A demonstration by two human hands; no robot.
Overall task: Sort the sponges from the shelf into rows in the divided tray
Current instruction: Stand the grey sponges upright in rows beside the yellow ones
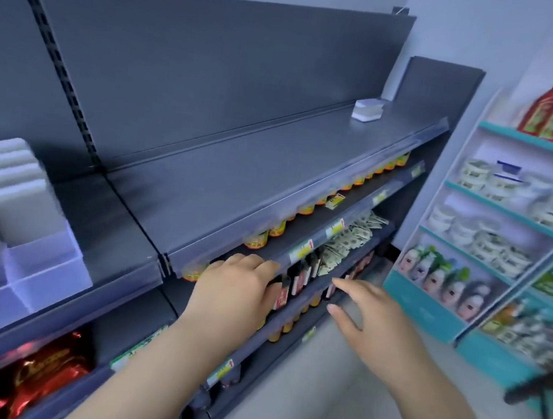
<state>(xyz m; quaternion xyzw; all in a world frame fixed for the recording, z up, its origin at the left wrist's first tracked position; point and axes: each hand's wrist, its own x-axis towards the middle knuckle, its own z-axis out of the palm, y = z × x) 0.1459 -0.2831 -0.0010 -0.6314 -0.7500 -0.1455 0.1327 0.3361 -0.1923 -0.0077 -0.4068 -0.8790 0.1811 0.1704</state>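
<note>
At nine o'clock the divided tray [51, 269] holds white sponges [13, 179] upright in rows on the shelf [238, 170]. Left hand [234, 294] and right hand [372, 320], both empty grips, fingers spread; two stacked sponges [367, 109] lie at one o'clock

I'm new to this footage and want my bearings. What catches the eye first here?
Two bare forearms reach in from below, the left hand and right hand both empty near the shelf edge. The long grey shelf is almost bare, with sponges at its far right. At far left, a clear divided tray holds upright rows of sponges.
</note>
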